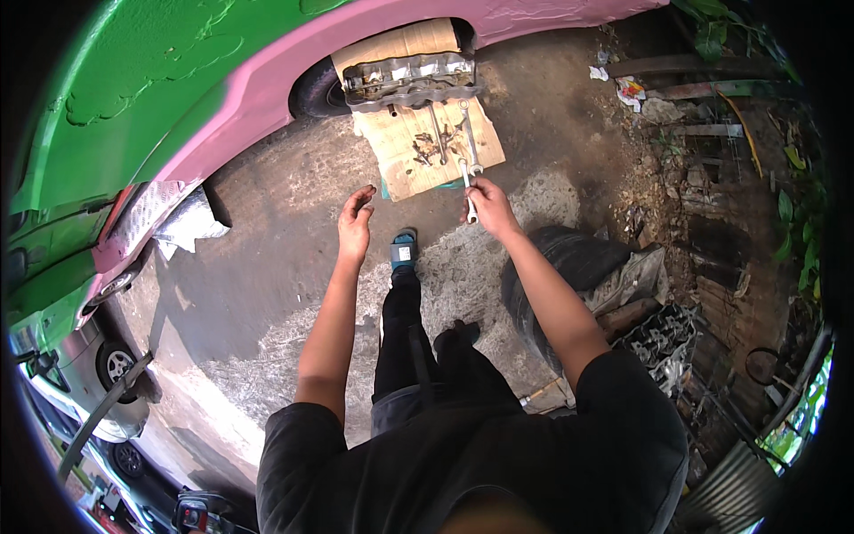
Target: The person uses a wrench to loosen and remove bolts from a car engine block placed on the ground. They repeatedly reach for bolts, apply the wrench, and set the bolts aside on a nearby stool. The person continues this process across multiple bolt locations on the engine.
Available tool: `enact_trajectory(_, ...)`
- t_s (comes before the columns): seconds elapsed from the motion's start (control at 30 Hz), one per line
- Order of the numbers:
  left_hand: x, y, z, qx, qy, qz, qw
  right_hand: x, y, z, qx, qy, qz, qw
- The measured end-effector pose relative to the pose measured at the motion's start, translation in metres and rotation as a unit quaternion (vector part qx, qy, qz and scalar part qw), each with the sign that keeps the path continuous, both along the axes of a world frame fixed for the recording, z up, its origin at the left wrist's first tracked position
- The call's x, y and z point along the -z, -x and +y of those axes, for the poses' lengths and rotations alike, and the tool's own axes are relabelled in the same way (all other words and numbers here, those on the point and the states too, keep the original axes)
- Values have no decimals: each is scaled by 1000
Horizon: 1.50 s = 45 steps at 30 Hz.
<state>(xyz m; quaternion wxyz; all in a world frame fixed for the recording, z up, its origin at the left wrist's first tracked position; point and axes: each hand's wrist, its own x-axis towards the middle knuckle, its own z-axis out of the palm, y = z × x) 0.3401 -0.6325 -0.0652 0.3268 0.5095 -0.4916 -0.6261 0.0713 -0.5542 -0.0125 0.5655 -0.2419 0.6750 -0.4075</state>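
My left hand (356, 218) is raised over the concrete, fingers loosely bent and apart, holding nothing. My right hand (489, 206) grips a silver wrench (471, 212) near the lower right corner of a cardboard sheet (396, 173). Another long wrench (468, 129) lies on the cardboard, along with a long metal tool (438, 138) and several small dark metal pieces (422, 151). A metal engine part (409, 80) rests on cardboard at the sheet's far side, beside the car body.
A green and pink vehicle (222, 71) spans the upper left, with a wheel (316, 89) behind the cardboard. At right are a black tire (543, 267), another engine part (649, 356), planks (694, 93) and rubble. A silver car (120, 400) stands at lower left.
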Motion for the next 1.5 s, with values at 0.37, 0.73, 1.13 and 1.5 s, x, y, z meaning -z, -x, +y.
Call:
enact_trajectory(0.37, -107, 134, 279, 253, 5, 87, 963, -106, 0, 452, 182, 23, 241, 953)
enact_trajectory(0.73, -134, 252, 501, 602, -18, 32, 798, -123, 18, 724, 178, -225, 436, 853)
enact_trajectory(1.13, -121, 280, 573, 582, -212, -66, 782, -137, 94, 668, 71, -283, 413, 863)
enact_trajectory(1.5, -84, 311, 604, 423, -407, 30, 809, -131, 79, 658, 64, -232, 480, 844)
